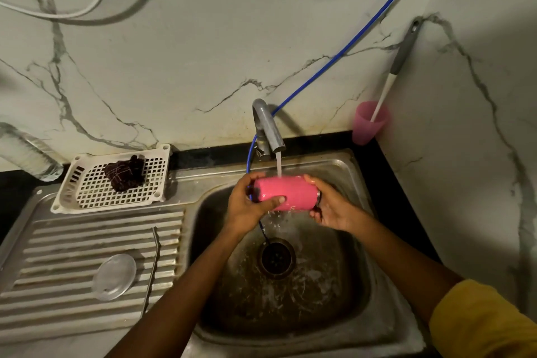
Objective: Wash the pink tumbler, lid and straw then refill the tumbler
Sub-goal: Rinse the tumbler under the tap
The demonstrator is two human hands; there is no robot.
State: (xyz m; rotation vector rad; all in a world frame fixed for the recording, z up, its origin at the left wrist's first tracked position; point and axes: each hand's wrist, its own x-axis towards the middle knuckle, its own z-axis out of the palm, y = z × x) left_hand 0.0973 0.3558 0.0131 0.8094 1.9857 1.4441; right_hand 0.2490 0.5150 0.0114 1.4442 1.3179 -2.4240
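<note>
The pink tumbler [290, 192] lies on its side over the sink basin [334, 285], under the water running from the grey tap [267, 125]. My left hand [247, 206] grips its left end, thumb across the front. Around its right end, where the metal rim shows, my right hand [328, 206] is curled. On the ribbed drainboard [58, 285] lie the clear round lid [114, 276] and, to its right, the metal straw [152, 270].
A white perforated tray [87, 195] holding a dark scrubber [125, 173] stands behind the drainboard. A pink cup [367, 125] with a long-handled brush [398, 64] sits in the back right corner. A blue hose [348, 49] runs along the wall to the tap. The drain [276, 257] is open.
</note>
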